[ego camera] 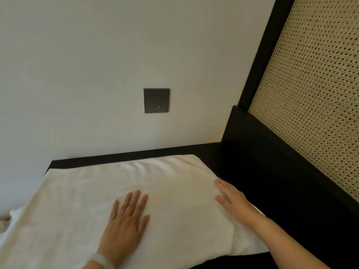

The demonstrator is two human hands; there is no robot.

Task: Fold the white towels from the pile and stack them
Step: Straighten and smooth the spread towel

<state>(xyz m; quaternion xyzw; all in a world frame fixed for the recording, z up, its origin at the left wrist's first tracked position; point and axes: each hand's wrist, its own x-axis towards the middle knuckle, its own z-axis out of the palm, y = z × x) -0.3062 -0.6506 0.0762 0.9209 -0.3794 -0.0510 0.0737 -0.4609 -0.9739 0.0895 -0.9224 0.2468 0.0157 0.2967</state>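
Note:
A white towel lies spread flat over a dark surface, reaching from the lower left to the right of centre. My left hand rests palm down on the towel near its middle, fingers spread. My right hand lies flat along the towel's right edge, fingers extended and together. Neither hand grips the cloth. A crumpled bit of white fabric shows at the far left edge.
A pale wall stands right behind the surface, with a dark wall socket on it. To the right rises a woven cane panel in a dark frame. A light bangle circles my left wrist.

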